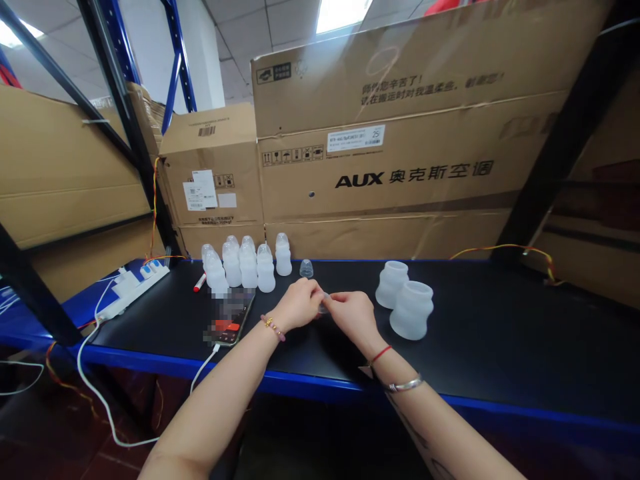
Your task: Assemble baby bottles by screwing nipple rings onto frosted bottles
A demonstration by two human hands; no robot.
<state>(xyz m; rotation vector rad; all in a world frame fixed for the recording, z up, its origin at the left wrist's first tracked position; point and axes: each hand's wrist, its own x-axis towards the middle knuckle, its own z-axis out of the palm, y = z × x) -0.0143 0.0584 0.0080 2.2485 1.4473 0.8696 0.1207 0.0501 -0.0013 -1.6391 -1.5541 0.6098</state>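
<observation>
Pinching a small clear cap [324, 305] between the fingertips of the left hand [299, 305] and the right hand [353, 316], above a black tabletop [475, 320] edged in blue, with both grips narrow and closed on the cap, most of it showing only as a pale sliver between the fingers. Wearing a beaded bracelet [273, 327] on the left wrist, plus a red string [381, 354] and a silver bangle [404, 385] on the right wrist. Holding the hands just in front of a second clear cap [306, 269] standing upright on the tabletop, and between two groups of things: on the left side, a cluster of frosted plastic bottles [241, 265] standing upright close together, with a red marker [199, 283] lying just beside them and a phone [230, 317], its screen blurred, lying flat near the left hand and trailing a white charging cable [203, 370] over the table edge; on the right side, two large frosted cups [411, 311] standing close together, near the right hand. Looking out past a white power strip [133, 291] at the far left of the tabletop, toward stacked cardboard boxes [380, 133] printed with AUX and a blue steel shelf frame [177, 60] rising behind them.
</observation>
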